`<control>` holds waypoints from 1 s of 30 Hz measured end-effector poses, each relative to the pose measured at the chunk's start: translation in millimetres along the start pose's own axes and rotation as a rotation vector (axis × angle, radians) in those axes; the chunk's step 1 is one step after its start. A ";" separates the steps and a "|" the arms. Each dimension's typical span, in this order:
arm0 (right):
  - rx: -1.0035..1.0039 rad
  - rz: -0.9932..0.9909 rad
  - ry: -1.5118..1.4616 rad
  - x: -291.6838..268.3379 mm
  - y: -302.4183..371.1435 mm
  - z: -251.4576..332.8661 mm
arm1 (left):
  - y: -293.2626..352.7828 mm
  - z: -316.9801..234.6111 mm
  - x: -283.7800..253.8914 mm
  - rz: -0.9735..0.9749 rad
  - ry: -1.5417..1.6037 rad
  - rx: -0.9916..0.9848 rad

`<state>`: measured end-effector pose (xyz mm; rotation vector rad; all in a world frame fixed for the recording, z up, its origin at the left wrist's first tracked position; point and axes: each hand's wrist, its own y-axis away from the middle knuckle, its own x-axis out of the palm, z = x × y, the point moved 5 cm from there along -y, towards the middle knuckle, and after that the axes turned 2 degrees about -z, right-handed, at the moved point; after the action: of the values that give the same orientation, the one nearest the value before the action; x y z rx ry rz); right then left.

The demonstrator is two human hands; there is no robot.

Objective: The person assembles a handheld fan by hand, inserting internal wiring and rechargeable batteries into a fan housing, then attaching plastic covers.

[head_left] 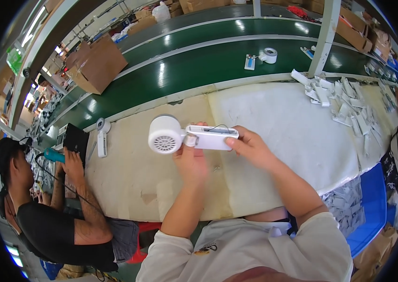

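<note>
A white handheld fan [165, 134] is held up level over the worktable, its round slotted head on the left. Its handle [210, 141] lies to the right, with the side open and a thin dark wire looping out. My left hand [192, 162] is closed around the fan near its neck, some fingers hidden behind the handle. At the other end my right hand [250, 145] pinches the handle, thumb on the near face.
Many white plastic handle shells [345, 105] lie heaped on the right of the table. Beyond runs a green conveyor [180, 70] carrying another fan [268, 55] and a carton [96, 66]. At left, a co-worker grips a teal power tool [54, 155]. A blue bin [373, 202] stands at right.
</note>
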<state>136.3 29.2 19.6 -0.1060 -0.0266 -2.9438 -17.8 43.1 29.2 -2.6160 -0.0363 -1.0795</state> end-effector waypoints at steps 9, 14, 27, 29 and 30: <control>-0.787 -0.113 0.689 14.4 19.3 36.5 | 1.2 -23.4 13.7 0.059 0.001 -0.009; -0.461 0.469 0.746 0.7 -19.8 16.9 | -37.2 -27.4 -28.1 0.084 -0.663 -0.336; -0.172 -0.368 1.717 -237.2 -267.1 20.1 | -106.9 -113.4 -217.7 -0.138 -2.287 0.239; -0.073 -0.292 1.811 -243.1 -263.4 17.0 | -108.6 -106.0 -216.9 -0.109 -2.304 0.263; -0.053 -0.333 1.788 -240.1 -257.9 14.8 | -108.7 -105.1 -222.4 -0.100 -2.294 0.262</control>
<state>321.9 329.1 14.1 2.4746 0.2911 -2.1586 -264.0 136.7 -24.8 -2.0157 -0.6419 1.9525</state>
